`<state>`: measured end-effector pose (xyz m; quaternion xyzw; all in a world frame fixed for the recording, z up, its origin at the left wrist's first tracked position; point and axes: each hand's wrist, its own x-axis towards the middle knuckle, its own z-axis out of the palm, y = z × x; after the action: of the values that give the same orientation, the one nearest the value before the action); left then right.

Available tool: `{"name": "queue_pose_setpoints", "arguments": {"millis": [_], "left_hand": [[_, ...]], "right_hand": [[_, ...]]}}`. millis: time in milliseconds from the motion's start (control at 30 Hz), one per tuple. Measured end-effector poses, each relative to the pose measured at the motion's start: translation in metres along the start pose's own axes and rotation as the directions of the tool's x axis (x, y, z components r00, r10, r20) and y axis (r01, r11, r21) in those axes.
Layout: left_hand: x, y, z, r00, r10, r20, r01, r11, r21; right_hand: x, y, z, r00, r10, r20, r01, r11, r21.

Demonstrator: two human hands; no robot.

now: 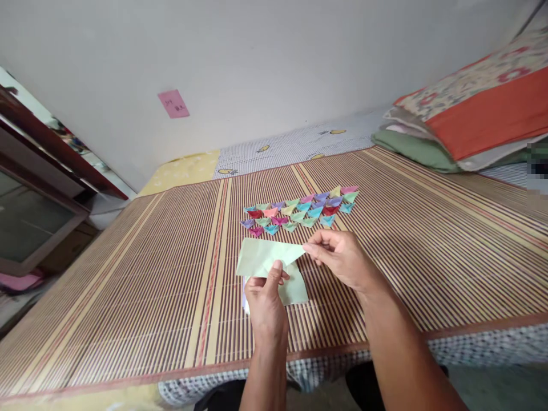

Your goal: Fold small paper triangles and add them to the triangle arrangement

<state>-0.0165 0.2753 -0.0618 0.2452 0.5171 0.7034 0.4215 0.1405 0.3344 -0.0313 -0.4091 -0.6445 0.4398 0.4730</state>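
A pale green sheet of paper (261, 252) with one corner folded over is held between both hands. My left hand (269, 299) grips its lower edge, thumb on top. At the right, my right hand (336, 254) pinches the sheet's pointed corner between thumb and fingertips. Below the held sheet lies a stack of paper (295, 288), its top sheet also pale green; my left hand partly covers it. Just beyond the hands, several small folded paper boats (297, 216) in many colours stand in slanting rows.
Everything lies on a striped bamboo mat (171, 297) over a bed. Folded bedding (466, 131) is piled at the back right. A pink note (173, 104) is stuck to the wall (274, 68). A glass-fronted cabinet (34, 211) stands at the left.
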Motion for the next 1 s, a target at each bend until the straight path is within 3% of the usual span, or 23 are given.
{"name": "queue_pose_setpoints", "arguments": {"millis": [167,400,700,800,867,1000], "left_hand": [[0.007,0.007,-0.006,0.990,-0.042,0.135,0.036,0.998,0.046],[0.003,0.014,-0.007,0.919,-0.137,0.370,0.087,0.985,0.148],[0.009,0.013,-0.010,0.915,-0.039,0.401,-0.025,0.988,0.154],[0.009,0.019,-0.011,0.898,-0.086,0.432,0.050,0.994,0.095],[0.010,0.023,-0.013,0.854,-0.181,0.487,0.182,0.982,0.046],[0.014,0.023,-0.020,0.684,-0.367,0.631,0.487,0.873,-0.020]], "right_hand": [[0.000,-0.001,-0.005,0.993,-0.031,-0.112,0.023,0.997,-0.073],[-0.003,-0.014,0.012,0.985,0.029,0.167,-0.030,1.000,0.006],[-0.003,-0.010,0.009,0.988,-0.039,0.151,0.033,0.998,0.044],[-0.003,-0.017,0.008,0.989,-0.095,0.110,0.096,0.995,-0.008],[-0.004,-0.023,0.007,0.984,-0.160,0.076,0.165,0.985,-0.058],[-0.005,-0.030,0.008,0.949,-0.305,0.080,0.314,0.940,-0.136]]}}
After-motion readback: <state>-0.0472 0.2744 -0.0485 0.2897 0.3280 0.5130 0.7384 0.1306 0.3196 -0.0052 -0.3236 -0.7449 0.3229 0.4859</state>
